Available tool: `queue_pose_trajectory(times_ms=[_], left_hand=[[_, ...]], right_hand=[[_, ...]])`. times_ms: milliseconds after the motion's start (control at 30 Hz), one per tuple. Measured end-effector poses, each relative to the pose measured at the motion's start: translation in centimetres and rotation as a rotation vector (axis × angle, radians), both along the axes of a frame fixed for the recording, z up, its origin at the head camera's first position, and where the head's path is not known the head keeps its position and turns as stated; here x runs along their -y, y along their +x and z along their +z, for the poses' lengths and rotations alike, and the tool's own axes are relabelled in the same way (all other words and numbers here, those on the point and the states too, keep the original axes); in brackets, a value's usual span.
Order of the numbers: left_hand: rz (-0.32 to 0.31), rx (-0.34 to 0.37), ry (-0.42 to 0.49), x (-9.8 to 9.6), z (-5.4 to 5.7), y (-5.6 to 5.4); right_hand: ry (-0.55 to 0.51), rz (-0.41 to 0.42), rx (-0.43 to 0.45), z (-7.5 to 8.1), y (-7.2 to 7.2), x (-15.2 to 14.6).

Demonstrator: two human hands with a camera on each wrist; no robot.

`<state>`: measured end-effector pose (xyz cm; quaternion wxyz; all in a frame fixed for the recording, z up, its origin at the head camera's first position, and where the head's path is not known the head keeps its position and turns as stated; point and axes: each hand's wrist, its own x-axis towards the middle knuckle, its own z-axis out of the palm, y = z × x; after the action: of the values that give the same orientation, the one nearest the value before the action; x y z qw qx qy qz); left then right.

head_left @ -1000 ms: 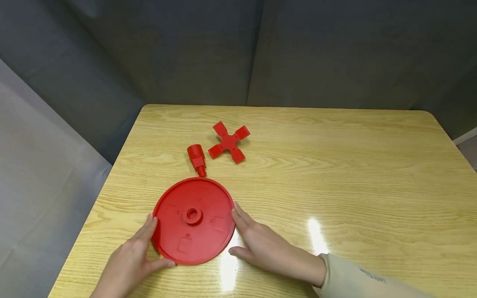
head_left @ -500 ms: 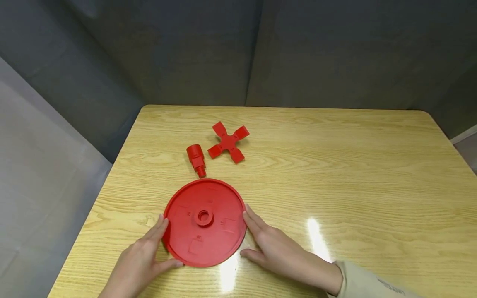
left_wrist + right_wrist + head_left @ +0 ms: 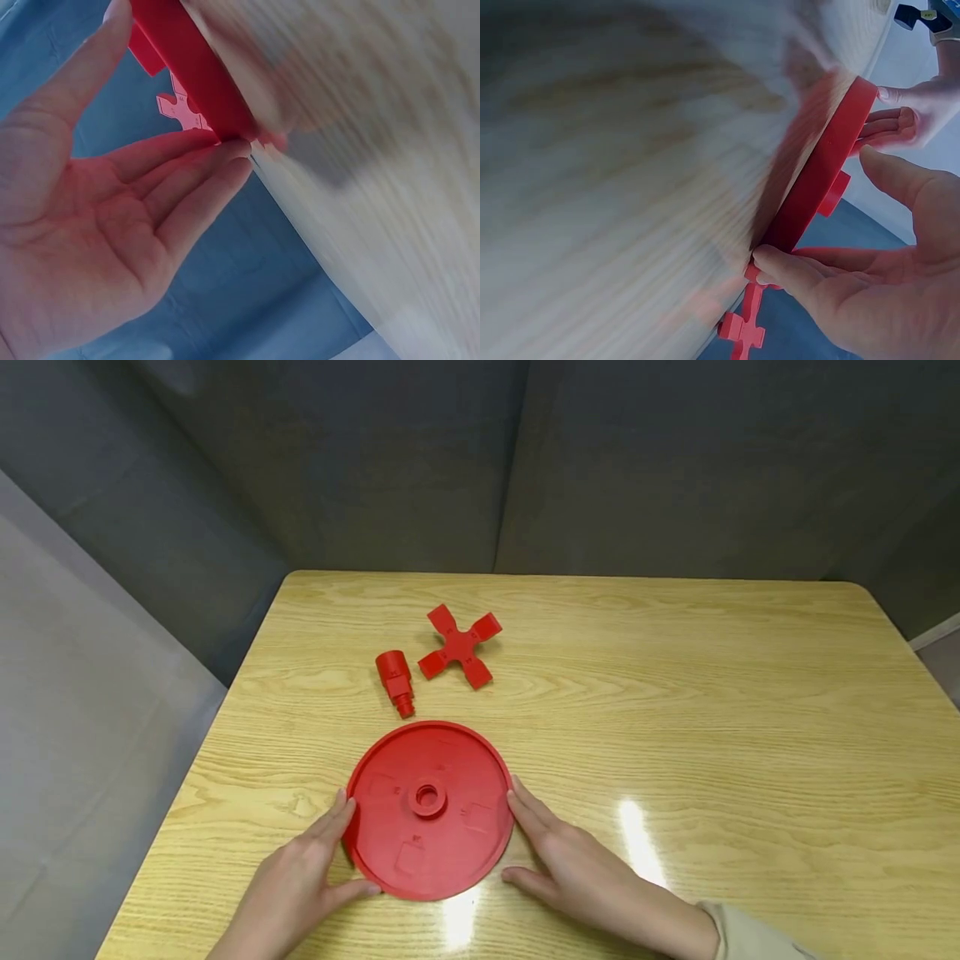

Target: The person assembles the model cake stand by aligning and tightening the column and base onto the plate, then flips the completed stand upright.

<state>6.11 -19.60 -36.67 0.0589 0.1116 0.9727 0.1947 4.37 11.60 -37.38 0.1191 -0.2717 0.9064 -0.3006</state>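
Note:
A round red disc point(image 3: 465, 852) with a raised rim and a ringed hole in its centre lies flat on the table between both hands. My left hand point(image 3: 300, 868) touches its left edge with extended fingers, and the thumb tip meets the lower-left rim. On the opposite side, the fingertips of my right hand point(image 3: 577, 868) rest against the right rim, while that thumb stands apart from it. In the left wrist view the disc's side wall point(image 3: 187, 60) shows against the fingers. The right wrist view shows the same rim point(image 3: 825, 165) from the side.
Just behind the disc lies a red stepped cylindrical piece point(image 3: 394, 677) with a narrow threaded-looking end. To its right is a red four-armed cross piece point(image 3: 460, 646). The wood-grain table point(image 3: 712, 710) ends at grey cloth point(image 3: 375, 468) behind and on the left.
Both hands and the disc between them have slid right along the table, with the disc a little nearer to me. The cylindrical piece and the cross have stayed put.

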Motion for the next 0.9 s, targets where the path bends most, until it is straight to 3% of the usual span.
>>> queue_pose_trajectory(times_ms=[233, 467, 900], left_hand=[[-0.023, -0.014, 0.023, -0.5, 0.1, -0.2], [-0.030, 0.025, 0.051, -1.3, 0.1, -0.8], [-0.087, -0.014, 0.079, -2.3, -0.1, -1.7]], right_hand=[[0.013, -0.014, -0.014, 0.1, 0.1, -0.9], [0.019, -0.029, -0.041, 0.0, 0.2, -1.9], [0.047, -0.097, -0.072, -0.2, 0.5, -3.3]])
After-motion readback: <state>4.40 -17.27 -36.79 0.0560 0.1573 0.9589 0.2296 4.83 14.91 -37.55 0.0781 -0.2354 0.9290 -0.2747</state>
